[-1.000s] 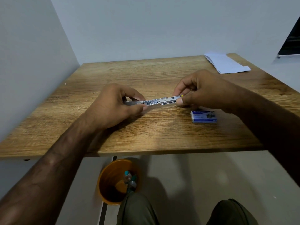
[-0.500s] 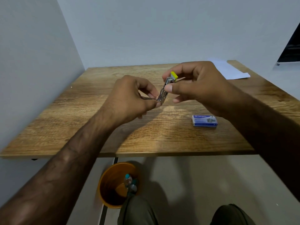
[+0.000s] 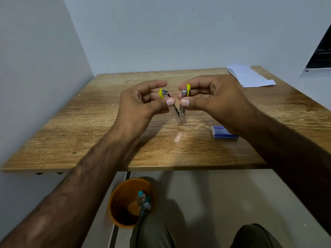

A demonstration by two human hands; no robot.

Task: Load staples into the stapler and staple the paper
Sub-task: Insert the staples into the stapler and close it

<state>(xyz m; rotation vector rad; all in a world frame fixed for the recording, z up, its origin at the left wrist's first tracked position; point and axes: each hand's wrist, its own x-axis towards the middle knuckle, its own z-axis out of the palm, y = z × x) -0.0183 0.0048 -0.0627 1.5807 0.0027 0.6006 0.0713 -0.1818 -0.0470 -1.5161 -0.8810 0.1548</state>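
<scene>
A small metal stapler [image 3: 179, 114] with yellow ends is held in the air above the wooden table [image 3: 89, 133], folded open into a V with its hinge pointing down. My left hand [image 3: 141, 102] pinches the left arm of the V between thumb and fingers. My right hand [image 3: 211, 97] pinches the right arm the same way. A blue staple box [image 3: 224, 134] lies on the table under my right wrist, partly hidden. White paper [image 3: 249, 76] lies at the far right corner of the table.
Walls close off the table on the left and at the back. Below the table's front edge stands an orange bin [image 3: 125, 203] with bottles in it. My knees [image 3: 152, 233] show at the bottom of the view.
The stapler was stretched out flat near the table a second ago. Both hands have lifted it and swung its two arms upward, so it is folded into a V.
</scene>
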